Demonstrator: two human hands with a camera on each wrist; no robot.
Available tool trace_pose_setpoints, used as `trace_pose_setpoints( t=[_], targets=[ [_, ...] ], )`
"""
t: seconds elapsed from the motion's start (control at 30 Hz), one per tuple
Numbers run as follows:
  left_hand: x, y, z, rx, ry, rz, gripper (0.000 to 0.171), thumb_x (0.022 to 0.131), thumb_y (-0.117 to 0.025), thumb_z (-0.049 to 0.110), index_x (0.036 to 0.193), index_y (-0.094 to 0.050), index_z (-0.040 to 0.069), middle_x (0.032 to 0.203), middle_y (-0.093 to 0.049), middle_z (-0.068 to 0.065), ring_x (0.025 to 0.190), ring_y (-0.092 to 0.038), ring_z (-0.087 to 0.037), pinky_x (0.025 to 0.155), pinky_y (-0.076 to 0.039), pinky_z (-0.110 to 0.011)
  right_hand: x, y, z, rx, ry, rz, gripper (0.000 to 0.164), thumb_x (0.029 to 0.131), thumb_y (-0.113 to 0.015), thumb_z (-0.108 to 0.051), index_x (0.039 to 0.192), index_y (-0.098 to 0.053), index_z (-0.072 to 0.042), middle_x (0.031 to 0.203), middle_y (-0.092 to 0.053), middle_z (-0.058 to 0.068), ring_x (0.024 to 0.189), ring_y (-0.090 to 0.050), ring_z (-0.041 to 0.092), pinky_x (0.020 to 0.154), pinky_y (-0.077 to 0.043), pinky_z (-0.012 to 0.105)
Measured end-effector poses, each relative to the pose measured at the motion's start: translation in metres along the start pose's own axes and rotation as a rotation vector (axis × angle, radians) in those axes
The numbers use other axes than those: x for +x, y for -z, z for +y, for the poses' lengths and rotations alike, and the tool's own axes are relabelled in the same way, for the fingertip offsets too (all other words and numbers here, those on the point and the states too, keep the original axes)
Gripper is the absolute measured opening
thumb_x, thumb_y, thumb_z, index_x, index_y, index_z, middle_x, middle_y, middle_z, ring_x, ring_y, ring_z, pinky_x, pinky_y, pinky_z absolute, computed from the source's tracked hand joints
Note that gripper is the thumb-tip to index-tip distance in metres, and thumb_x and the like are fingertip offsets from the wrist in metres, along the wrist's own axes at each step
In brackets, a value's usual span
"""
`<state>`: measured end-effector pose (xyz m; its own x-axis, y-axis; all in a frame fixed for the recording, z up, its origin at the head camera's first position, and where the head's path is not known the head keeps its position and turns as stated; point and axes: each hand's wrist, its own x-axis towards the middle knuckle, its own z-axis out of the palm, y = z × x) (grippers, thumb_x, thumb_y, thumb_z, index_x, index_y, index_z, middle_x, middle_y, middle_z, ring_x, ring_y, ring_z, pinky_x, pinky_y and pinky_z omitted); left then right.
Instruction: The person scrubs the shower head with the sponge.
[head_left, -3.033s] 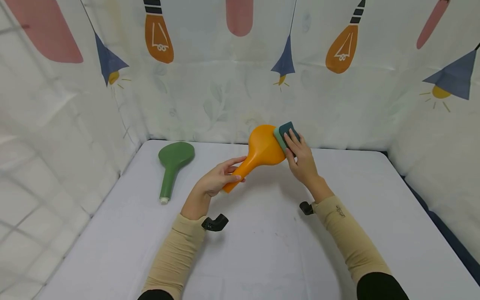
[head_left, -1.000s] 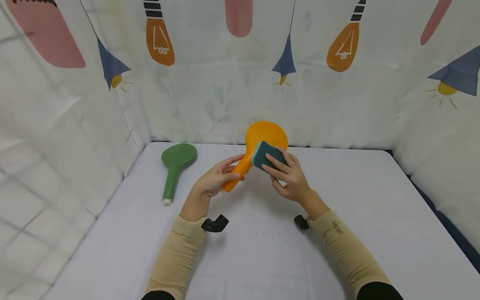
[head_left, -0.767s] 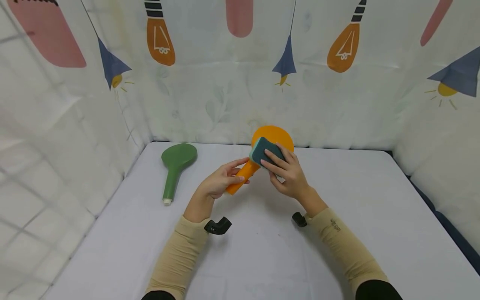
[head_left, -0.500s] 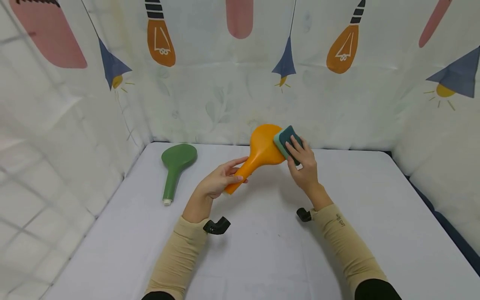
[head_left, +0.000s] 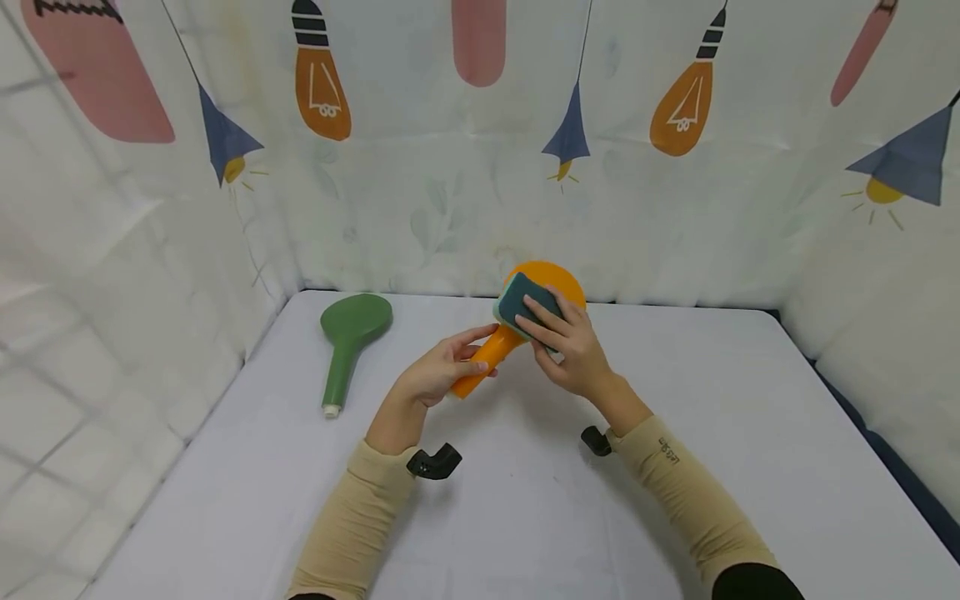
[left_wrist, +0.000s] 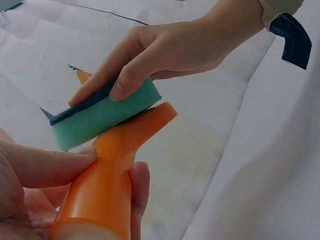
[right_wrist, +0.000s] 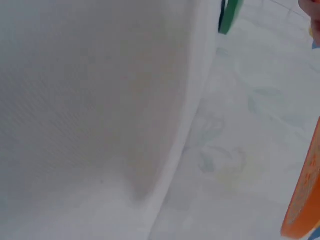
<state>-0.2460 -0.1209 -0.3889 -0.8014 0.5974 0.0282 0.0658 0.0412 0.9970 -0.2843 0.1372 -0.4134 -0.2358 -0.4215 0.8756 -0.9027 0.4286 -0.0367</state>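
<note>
An orange handheld shower head (head_left: 545,273) is held up above the table, its round head tilted toward the back. My left hand (head_left: 442,364) grips its handle (left_wrist: 95,200), thumb on one side and fingers round the other. A sponge (head_left: 525,302), light green foam with a dark scouring layer, lies against the back of the head near the neck. My right hand (head_left: 573,346) holds this sponge, thumb on its side and fingers spread over the dark layer. In the right wrist view only the rim of the orange head (right_wrist: 305,200) shows, at the right edge.
A green shower head (head_left: 352,325) with a white handle end lies on the white table (head_left: 525,517), left of my hands. Behind the table's far edge hangs a curtain (head_left: 465,192) printed with lamps and bulbs. Dark mounts (head_left: 435,461) sit at both wrists.
My right hand slides the sponge across the orange head, out to its right edge half a second ago and now back left to the neck. The left hand keeps its grip on the handle.
</note>
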Motion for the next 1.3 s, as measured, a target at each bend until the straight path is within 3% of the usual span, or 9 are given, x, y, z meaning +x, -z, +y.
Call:
trace_pose_setpoints(
  t=[0.13, 0.37, 0.47, 0.57, 0.77, 0.87, 1.03, 1.13, 1.3],
  targets=[
    [-0.001, 0.001, -0.002, 0.017, 0.003, 0.012, 0.058, 0.105, -0.051, 0.0, 0.159, -0.029, -0.003, 0.122, -0.062, -0.02, 0.098, -0.063, -0.019, 0.079, -0.046, -0.03, 0.005, 0.006, 0.013, 0.021, -0.106, 0.028, 0.037, 0.09, -0.067, -0.003, 0.127, -0.071, 0.0, 0.139, -0.06, 0.022, 0.135, -0.045, 0.052, 0.106, -0.037, 0.066],
    [0.002, 0.0, -0.003, 0.027, 0.018, 0.021, 0.058, 0.104, -0.053, -0.001, 0.158, -0.031, -0.003, 0.116, -0.063, -0.017, 0.096, -0.064, -0.018, 0.076, -0.047, -0.029, -0.013, 0.012, 0.032, 0.042, -0.432, 0.115, 0.039, 0.094, -0.063, 0.003, 0.133, -0.065, 0.005, 0.143, -0.055, 0.023, 0.14, -0.041, 0.05, 0.112, -0.031, 0.065],
    [0.003, -0.001, -0.004, 0.034, 0.032, 0.023, 0.058, 0.103, -0.053, -0.002, 0.158, -0.032, -0.002, 0.115, -0.063, -0.019, 0.095, -0.064, -0.018, 0.076, -0.047, -0.029, -0.02, 0.013, 0.03, 0.024, -0.489, 0.109, 0.04, 0.096, -0.062, 0.001, 0.136, -0.063, 0.004, 0.145, -0.053, 0.022, 0.141, -0.039, 0.051, 0.113, -0.029, 0.066],
    [0.003, -0.001, -0.004, 0.037, 0.038, 0.026, 0.058, 0.103, -0.053, -0.002, 0.158, -0.033, -0.002, 0.114, -0.063, -0.02, 0.095, -0.063, -0.018, 0.076, -0.046, -0.029, -0.022, 0.013, 0.023, -0.003, -0.462, 0.094, 0.04, 0.096, -0.062, -0.001, 0.135, -0.063, 0.003, 0.145, -0.053, 0.022, 0.14, -0.04, 0.052, 0.111, -0.03, 0.069],
    [0.002, 0.0, -0.003, 0.038, 0.035, 0.037, 0.058, 0.104, -0.052, -0.002, 0.159, -0.032, -0.001, 0.114, -0.063, -0.02, 0.099, -0.063, -0.025, 0.077, -0.046, -0.029, -0.019, 0.006, 0.006, -0.028, -0.277, 0.087, 0.039, 0.089, -0.067, 0.002, 0.129, -0.069, 0.003, 0.14, -0.058, 0.023, 0.135, -0.043, 0.055, 0.105, -0.035, 0.071],
    [0.002, 0.0, -0.003, 0.037, 0.021, 0.037, 0.058, 0.105, -0.052, -0.001, 0.158, -0.03, -0.003, 0.115, -0.062, -0.022, 0.096, -0.063, -0.019, 0.078, -0.046, -0.03, -0.017, 0.002, -0.003, -0.021, -0.182, 0.042, 0.039, 0.09, -0.066, -0.001, 0.129, -0.07, 0.0, 0.14, -0.059, 0.021, 0.135, -0.043, 0.055, 0.104, -0.036, 0.07],
    [0.002, -0.004, 0.0, 0.046, 0.017, 0.042, 0.059, 0.104, -0.051, -0.003, 0.158, -0.028, -0.005, 0.13, -0.057, -0.031, 0.099, -0.064, -0.022, 0.082, -0.047, -0.03, -0.009, 0.001, -0.013, 0.003, -0.029, -0.069, 0.038, 0.091, -0.067, -0.004, 0.128, -0.071, -0.003, 0.14, -0.06, 0.02, 0.134, -0.044, 0.055, 0.098, -0.039, 0.07],
    [0.002, -0.006, 0.002, 0.063, 0.01, 0.039, 0.06, 0.104, -0.05, -0.003, 0.158, -0.027, -0.006, 0.138, -0.052, -0.034, 0.102, -0.064, -0.026, 0.083, -0.047, -0.029, -0.002, 0.004, -0.012, -0.002, 0.002, -0.103, 0.039, 0.09, -0.069, -0.003, 0.129, -0.071, -0.004, 0.139, -0.061, 0.018, 0.132, -0.046, 0.054, 0.096, -0.042, 0.069],
    [0.002, -0.007, 0.002, 0.083, -0.007, 0.032, 0.058, 0.104, -0.052, -0.002, 0.158, -0.029, -0.005, 0.131, -0.057, -0.031, 0.098, -0.063, -0.022, 0.078, -0.047, -0.029, 0.007, 0.011, 0.001, -0.001, -0.069, -0.09, 0.04, 0.089, -0.07, -0.001, 0.129, -0.071, -0.003, 0.139, -0.061, 0.02, 0.131, -0.047, 0.056, 0.097, -0.042, 0.068]
  ],
)
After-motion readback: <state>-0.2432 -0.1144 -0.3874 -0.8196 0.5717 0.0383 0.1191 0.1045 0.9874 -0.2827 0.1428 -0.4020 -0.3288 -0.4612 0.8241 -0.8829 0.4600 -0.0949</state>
